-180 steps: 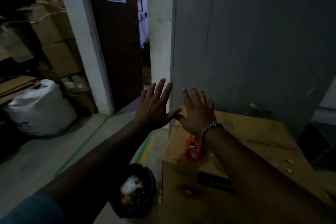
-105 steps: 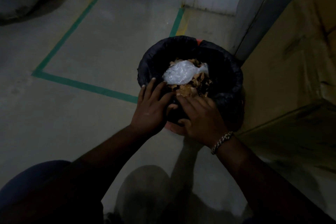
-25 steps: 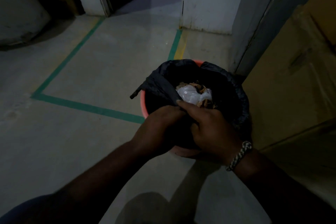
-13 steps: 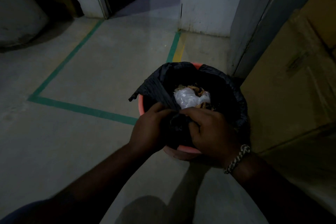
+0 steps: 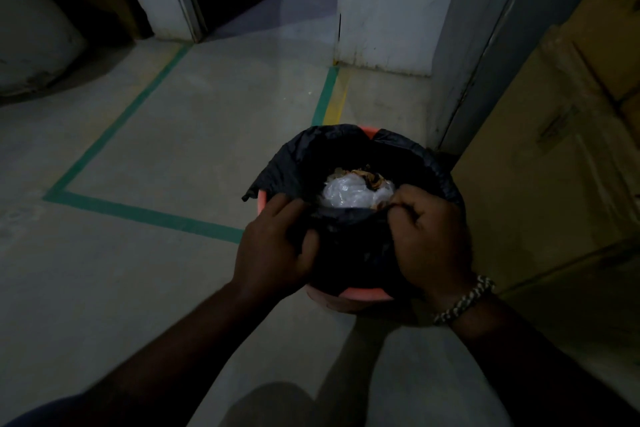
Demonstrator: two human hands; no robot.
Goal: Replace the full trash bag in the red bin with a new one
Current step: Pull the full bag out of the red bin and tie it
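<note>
Black trash bag (image 5: 349, 246) sits in the red bin (image 5: 360, 293) on the concrete floor (image 5: 166, 156), beside a cardboard box (image 5: 554, 166). It holds crumpled clear plastic (image 5: 346, 192) and brown scraps (image 5: 370, 178). The left hand (image 5: 273, 250) and right hand (image 5: 431, 239) grip its near edge, fingers curled into the bunched film.

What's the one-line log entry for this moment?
left hand: grips black bag at near rim | right hand: pinches bag edge | red bin: on floor, bag inside, full
</note>
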